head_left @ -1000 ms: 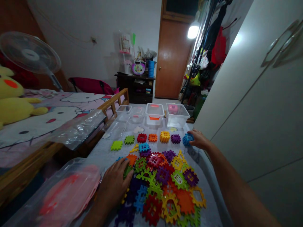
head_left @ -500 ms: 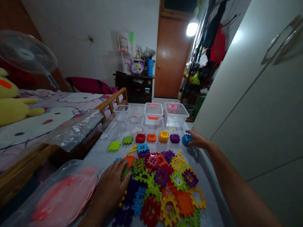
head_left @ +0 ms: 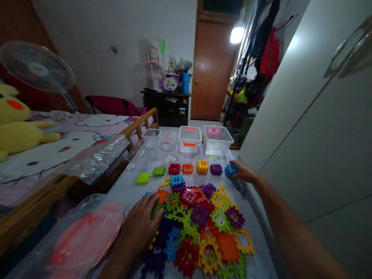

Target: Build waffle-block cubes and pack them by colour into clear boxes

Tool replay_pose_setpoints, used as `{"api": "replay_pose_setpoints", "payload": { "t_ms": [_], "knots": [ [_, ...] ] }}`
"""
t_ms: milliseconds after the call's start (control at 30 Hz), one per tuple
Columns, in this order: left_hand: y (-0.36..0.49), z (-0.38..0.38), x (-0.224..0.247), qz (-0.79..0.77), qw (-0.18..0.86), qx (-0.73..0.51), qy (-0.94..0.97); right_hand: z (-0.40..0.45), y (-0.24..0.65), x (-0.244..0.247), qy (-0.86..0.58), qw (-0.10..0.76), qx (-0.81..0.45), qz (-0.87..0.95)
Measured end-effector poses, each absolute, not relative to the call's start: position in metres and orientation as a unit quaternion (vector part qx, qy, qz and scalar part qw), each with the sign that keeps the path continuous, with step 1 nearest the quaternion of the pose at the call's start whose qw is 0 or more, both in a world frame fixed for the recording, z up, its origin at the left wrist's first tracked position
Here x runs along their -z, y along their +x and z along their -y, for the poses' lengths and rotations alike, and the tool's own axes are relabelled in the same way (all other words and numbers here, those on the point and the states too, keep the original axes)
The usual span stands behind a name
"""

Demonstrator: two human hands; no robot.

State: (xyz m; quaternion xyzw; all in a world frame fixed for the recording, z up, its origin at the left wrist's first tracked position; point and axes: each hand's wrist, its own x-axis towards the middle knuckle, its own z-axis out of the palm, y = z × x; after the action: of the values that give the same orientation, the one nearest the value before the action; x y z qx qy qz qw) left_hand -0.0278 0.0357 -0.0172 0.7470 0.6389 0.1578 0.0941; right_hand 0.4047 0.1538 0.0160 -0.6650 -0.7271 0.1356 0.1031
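Observation:
At the right end of a row of sorted pieces, my right hand (head_left: 243, 171) has its fingers round a blue stack (head_left: 231, 170). My left hand (head_left: 143, 221) rests on the left edge of the mixed pile, its fingers over a dark green piece (head_left: 156, 209). The row also holds a purple stack (head_left: 216, 169), a yellow stack (head_left: 202, 167), an orange stack (head_left: 187, 168), a red stack (head_left: 174, 168), a green piece (head_left: 159, 171) and a lime piece (head_left: 143, 178). Purple (head_left: 199, 215), orange (head_left: 228, 248) and dark red (head_left: 186, 257) pieces lie in the pile.
Clear bins (head_left: 190, 139) (head_left: 217, 140) stand along the table's far edge, beside smaller clear containers (head_left: 152, 138). Clear and pink lids (head_left: 87, 240) lie at the near left. A bed with a wooden rail (head_left: 139, 126) borders the left, a white cabinet (head_left: 314, 128) the right.
The whole view has shifted slightly. My hands keep nearly the same places, the right at the blue stack and the left at the pile.

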Motion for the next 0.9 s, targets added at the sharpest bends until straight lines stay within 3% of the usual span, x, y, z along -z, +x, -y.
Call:
{"api": "replay_pose_setpoints", "payload": {
  "t_ms": [200, 300, 433, 633, 900],
  "knots": [
    [-0.028, -0.036, 0.016, -0.636, 0.094, -0.155, 0.75, -0.118, 0.399, -0.039, -0.667, 0.17, -0.089, 0.72],
    [-0.028, -0.036, 0.015, -0.636, 0.094, -0.153, 0.751, -0.09, 0.383, -0.044, -0.642, 0.217, -0.136, 0.723],
    [-0.027, -0.036, 0.014, -0.633, 0.096, -0.156, 0.752, -0.062, 0.348, -0.035, -0.599, 0.174, -0.242, 0.743],
    [-0.026, -0.035, 0.013, -0.633, 0.09, -0.161, 0.751, -0.059, 0.316, -0.013, -0.596, 0.14, -0.16, 0.774],
    [-0.024, -0.034, 0.008, -0.636, 0.096, -0.151, 0.75, -0.069, 0.314, 0.009, -0.604, 0.154, -0.144, 0.768]
  ]
}}
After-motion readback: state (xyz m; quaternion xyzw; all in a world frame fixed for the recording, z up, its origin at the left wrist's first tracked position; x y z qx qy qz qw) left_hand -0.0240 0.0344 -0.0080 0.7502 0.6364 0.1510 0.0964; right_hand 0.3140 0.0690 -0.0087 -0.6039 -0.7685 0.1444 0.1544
